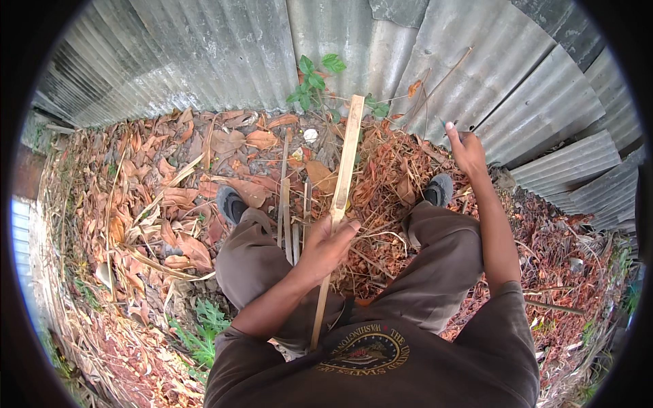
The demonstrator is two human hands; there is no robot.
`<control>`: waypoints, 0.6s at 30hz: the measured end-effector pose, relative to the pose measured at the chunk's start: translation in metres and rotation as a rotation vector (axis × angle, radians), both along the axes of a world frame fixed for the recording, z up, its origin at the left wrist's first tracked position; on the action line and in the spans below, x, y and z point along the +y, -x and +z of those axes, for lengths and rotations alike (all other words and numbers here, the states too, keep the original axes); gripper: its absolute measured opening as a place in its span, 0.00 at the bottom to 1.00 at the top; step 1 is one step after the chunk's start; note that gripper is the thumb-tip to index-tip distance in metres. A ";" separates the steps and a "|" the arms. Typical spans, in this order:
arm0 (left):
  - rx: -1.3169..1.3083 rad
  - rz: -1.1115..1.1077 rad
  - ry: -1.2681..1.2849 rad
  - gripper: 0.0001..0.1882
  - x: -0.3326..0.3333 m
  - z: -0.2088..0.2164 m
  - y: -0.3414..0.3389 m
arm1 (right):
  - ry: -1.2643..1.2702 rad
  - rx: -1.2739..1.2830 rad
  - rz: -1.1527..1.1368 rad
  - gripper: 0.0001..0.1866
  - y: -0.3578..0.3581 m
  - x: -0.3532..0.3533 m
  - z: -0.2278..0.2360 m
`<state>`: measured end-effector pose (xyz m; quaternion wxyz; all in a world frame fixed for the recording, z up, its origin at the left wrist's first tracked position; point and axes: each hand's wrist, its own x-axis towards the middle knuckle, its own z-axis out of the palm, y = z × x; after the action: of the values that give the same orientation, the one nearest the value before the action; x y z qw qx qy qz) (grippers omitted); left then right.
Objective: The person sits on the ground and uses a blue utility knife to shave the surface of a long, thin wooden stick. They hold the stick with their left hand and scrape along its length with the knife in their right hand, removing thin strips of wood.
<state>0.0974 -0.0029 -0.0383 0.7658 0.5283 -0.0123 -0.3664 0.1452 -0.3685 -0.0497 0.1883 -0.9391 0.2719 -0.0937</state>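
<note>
My left hand [323,248] is closed around a long pale strip of split wood or bamboo [347,153]. Its wide end points away toward the metal fence, and its lower end comes back to my shirt. My right hand [468,151] is raised out to the right with curled fingers, the thumb on top. A small dark, thin tip shows beside that thumb; what the fingers hold is mostly hidden. More thin strips [284,204] lie on the ground between my feet, beside my left leg.
Corrugated metal sheets [224,54] stand as a fence in front and to the right. Dry leaves [194,251] and brown plant litter [381,163] cover the ground. A green plant [313,81] grows at the fence, another green plant [204,330] at lower left.
</note>
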 end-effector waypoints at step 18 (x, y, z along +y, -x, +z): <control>0.193 -0.196 0.221 0.08 -0.004 -0.005 0.006 | 0.166 -0.200 0.529 0.35 -0.004 0.108 0.024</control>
<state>0.0912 -0.0070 -0.0430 0.7775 0.3996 -0.0303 -0.4847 0.1489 -0.2602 -0.0255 0.1547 -0.9756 -0.0107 -0.1553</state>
